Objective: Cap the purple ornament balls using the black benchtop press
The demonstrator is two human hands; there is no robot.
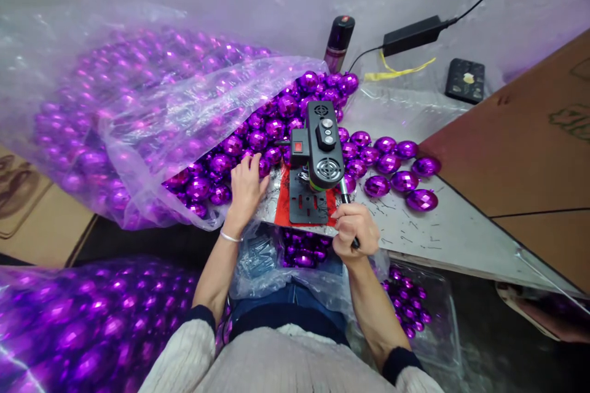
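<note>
A small black press machine (320,153) stands on a red-and-black base (308,204) at the table's front edge. My right hand (354,230) is closed round its lever handle (345,191), just right of the base. My left hand (246,187) rests with fingers spread on the heap of purple faceted baubles (258,135) left of the machine; whether it grips one is hidden. More loose baubles (396,169) lie to the machine's right.
A big clear bag of baubles (129,110) fills the left of the table. Another full bag (83,325) sits at lower left, and a bag (299,255) hangs below the table on my lap. A bottle (340,40), power adapter (412,35), black remote (465,80) and cardboard (530,135) lie behind and right.
</note>
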